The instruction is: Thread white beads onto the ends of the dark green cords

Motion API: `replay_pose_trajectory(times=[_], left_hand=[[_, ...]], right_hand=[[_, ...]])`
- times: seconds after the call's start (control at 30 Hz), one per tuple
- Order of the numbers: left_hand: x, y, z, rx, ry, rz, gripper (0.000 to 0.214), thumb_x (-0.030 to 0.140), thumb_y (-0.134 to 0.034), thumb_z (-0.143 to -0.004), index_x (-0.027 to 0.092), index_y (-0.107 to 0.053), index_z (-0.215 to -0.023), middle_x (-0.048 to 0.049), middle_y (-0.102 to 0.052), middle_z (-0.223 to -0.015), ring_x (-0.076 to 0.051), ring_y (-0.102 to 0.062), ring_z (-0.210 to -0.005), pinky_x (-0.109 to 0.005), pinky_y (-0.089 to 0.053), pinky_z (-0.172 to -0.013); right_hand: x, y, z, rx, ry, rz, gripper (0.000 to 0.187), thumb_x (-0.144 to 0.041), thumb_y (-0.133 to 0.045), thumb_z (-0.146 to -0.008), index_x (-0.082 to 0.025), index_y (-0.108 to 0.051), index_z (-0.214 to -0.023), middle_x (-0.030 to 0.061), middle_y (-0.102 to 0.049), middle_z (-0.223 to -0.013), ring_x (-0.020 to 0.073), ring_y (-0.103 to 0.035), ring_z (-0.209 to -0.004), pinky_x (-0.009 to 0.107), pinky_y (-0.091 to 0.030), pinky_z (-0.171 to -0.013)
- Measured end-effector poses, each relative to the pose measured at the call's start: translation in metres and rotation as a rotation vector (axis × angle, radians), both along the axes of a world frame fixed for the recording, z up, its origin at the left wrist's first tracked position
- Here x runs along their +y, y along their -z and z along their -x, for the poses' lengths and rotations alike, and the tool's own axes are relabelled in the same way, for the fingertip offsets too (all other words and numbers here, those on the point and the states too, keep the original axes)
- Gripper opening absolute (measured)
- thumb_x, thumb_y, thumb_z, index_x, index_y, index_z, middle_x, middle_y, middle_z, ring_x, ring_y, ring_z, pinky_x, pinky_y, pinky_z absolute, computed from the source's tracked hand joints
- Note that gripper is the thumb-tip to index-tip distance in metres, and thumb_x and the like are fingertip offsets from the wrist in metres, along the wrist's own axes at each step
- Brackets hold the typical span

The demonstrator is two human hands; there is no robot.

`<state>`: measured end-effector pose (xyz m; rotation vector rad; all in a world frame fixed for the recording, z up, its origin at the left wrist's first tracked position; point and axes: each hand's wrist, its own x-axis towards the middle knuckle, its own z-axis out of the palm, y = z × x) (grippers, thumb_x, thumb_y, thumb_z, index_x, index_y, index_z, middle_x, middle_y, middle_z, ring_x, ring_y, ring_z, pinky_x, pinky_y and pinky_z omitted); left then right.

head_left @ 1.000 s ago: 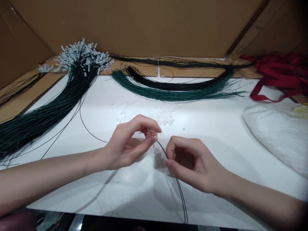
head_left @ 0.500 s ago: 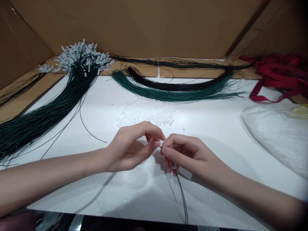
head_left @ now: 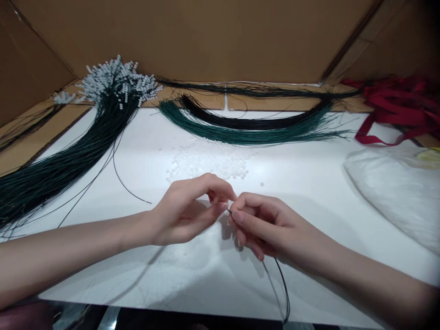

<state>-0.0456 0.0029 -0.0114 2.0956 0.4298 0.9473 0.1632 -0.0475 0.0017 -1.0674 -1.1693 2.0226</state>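
Note:
Above the white board [head_left: 309, 169], my left hand [head_left: 190, 211] is closed, thumb and forefinger pinching the tip of a thin dark wire [head_left: 286, 289]. Right beside it, my right hand [head_left: 263, 217] is closed too, pinching the same wire between thumb and forefinger, with its other fingers loosely curled below. Only a short bit of wire shows between the two pinches. The doubled dark strands hang from under my right hand and curve down toward the front edge. Whatever else lies inside the pinches is hidden by the fingertips.
Small white beads [head_left: 209, 160] lie scattered behind my hands. At left sits a bundle of dark green wires [head_left: 79, 149] tipped with white beads. Black wires [head_left: 240, 123] and green wires [head_left: 233, 135] curve along the back. Red ribbon [head_left: 395, 110] and a clear plastic bag [head_left: 398, 192] are at right.
The hanging wire has swung right and now comes out beneath my right palm. Its lower fingers have shifted, and the small white piece seen on the wire is out of sight. My left hand stays put.

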Motion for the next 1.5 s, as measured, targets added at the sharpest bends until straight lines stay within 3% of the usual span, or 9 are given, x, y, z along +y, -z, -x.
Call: replay_pose_trajectory(times=[0.2, 0.4, 0.6, 0.83, 1.2, 1.5], left_hand=[[-0.0032, -0.004, 0.0012, 0.054, -0.024, 0.045, 0.025, 0.005, -0.059, -0.088, 0.02, -0.057, -0.109, -0.0033, -0.065, -0.093, -0.011, -0.061, -0.077, -0.023, -0.051, -0.065], [-0.0045, -0.0029, 0.0015, 0.101, -0.044, 0.124, 0.02, 0.012, -0.058, -0.092, 0.022, -0.057, -0.109, -0.0021, -0.063, -0.088, -0.012, -0.06, -0.072, -0.023, -0.043, -0.052], [-0.0017, -0.002, -0.0024, 0.101, -0.337, -0.057, 0.016, 0.01, -0.059, -0.092, 0.021, -0.059, -0.104, -0.0007, -0.064, -0.091, -0.012, -0.06, -0.083, -0.029, -0.046, -0.076], [0.0005, -0.0023, -0.0069, 0.273, -0.339, -0.223, 0.017, 0.003, -0.057, -0.087, 0.018, -0.061, -0.094, 0.0013, -0.068, -0.087, -0.013, -0.058, -0.082, -0.033, -0.041, -0.08], [0.0, -0.0022, -0.0057, 0.474, -0.452, -0.219, 0.026, 0.003, -0.057, -0.083, 0.023, -0.06, -0.099, 0.0036, -0.066, -0.094, -0.015, -0.058, -0.093, -0.038, -0.031, -0.091], [-0.0002, -0.0022, -0.0048, 0.524, -0.451, -0.214, 0.027, 0.004, -0.056, -0.084, 0.025, -0.06, -0.102, 0.0036, -0.066, -0.091, -0.018, -0.054, -0.096, -0.038, -0.029, -0.091]], right_hand=[[-0.0041, -0.0038, -0.0003, -0.199, 0.038, -0.203, 0.025, -0.035, -0.056, -0.099, -0.017, -0.057, -0.081, -0.006, -0.047, -0.062, 0.0035, -0.037, -0.049, 0.018, -0.028, -0.044], [-0.0041, -0.0021, -0.0003, -0.345, 0.023, -0.392, 0.024, -0.033, -0.053, -0.1, -0.017, -0.056, -0.082, -0.0043, -0.046, -0.066, 0.0077, -0.038, -0.059, 0.022, -0.029, -0.052], [-0.0068, -0.0013, -0.0012, -0.396, 0.007, -0.458, 0.022, -0.03, -0.051, -0.1, -0.019, -0.056, -0.083, -0.0053, -0.043, -0.063, 0.0089, -0.038, -0.057, 0.024, -0.03, -0.052], [-0.0094, -0.0013, -0.0013, -0.395, 0.007, -0.482, 0.021, -0.031, -0.051, -0.1, -0.02, -0.057, -0.084, -0.0063, -0.039, -0.06, 0.0089, -0.035, -0.054, 0.024, -0.029, -0.051], [-0.0094, 0.0011, -0.0023, -0.406, 0.06, -0.472, 0.021, -0.034, -0.05, -0.1, -0.021, -0.059, -0.086, -0.0038, -0.047, -0.066, 0.0111, -0.038, -0.059, 0.027, -0.029, -0.053], [-0.0085, 0.0004, -0.0024, -0.411, 0.063, -0.456, 0.021, -0.034, -0.05, -0.1, -0.021, -0.058, -0.086, -0.0039, -0.046, -0.067, 0.011, -0.037, -0.058, 0.026, -0.029, -0.053]])
